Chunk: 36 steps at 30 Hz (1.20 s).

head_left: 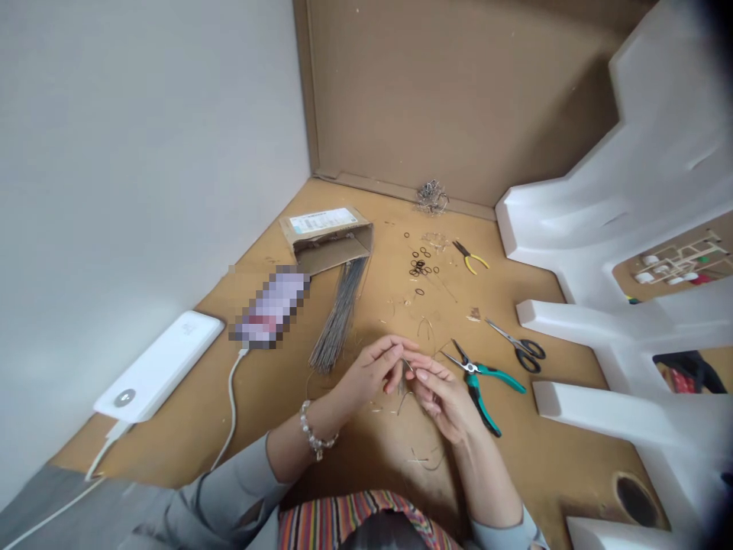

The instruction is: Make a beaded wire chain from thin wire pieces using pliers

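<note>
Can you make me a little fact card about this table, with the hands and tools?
left hand: fingertips at a thin wire
right hand: fingertips at the same wire
green-handled pliers: open, beside right hand
yellow-handled pliers: farther back
scissors: dark handles
wire bundle: at the cardboard box's open end
rings: small, dark, scattered

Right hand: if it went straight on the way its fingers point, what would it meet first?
Likely the left hand, whose fingers lie just ahead of the right hand, by the thin wire; exact depth is unclear.
</note>
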### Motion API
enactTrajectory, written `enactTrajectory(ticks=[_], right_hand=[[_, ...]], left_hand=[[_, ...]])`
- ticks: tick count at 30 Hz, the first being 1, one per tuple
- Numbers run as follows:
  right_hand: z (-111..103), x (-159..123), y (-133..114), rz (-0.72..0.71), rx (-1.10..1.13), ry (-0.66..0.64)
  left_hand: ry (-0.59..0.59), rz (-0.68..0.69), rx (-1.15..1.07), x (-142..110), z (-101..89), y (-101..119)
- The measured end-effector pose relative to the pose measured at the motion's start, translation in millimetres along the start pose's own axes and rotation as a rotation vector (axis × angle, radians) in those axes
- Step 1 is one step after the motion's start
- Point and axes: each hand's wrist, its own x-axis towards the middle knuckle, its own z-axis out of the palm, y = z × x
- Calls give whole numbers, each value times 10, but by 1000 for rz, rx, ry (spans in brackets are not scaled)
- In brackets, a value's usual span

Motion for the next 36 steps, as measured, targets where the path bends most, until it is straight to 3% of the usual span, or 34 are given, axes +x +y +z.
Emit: enactTrajectory(ticks=[7, 36], right_hand=[[19, -3, 15, -16, -2, -5], [28, -24, 6, -62, 15, -76]], left_hand=[[37, 103, 196, -68, 21, 4], [62, 182, 312, -178, 92, 58]])
